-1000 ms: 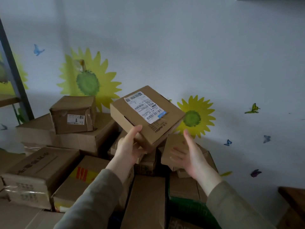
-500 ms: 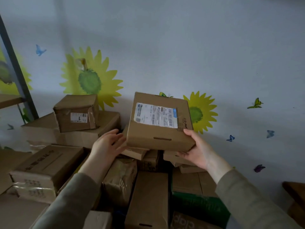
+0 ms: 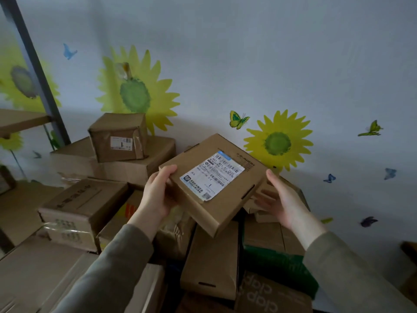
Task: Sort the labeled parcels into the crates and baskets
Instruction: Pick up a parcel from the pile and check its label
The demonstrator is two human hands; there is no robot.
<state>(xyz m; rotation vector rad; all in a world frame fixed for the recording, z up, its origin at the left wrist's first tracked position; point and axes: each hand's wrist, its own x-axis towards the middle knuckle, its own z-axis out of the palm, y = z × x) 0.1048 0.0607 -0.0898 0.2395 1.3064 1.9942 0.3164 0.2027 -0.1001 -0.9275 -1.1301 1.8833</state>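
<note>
Above the carton pile, the flat parcel sat tilted, the left hand gripping its left edge and the right hand open beside its right corner. It looked light and stiff, best held by opposite edges.

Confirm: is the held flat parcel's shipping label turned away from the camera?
No, the white shipping label lies on the top face of the flat parcel, toward the camera, while the left hand grips its edge.
</note>
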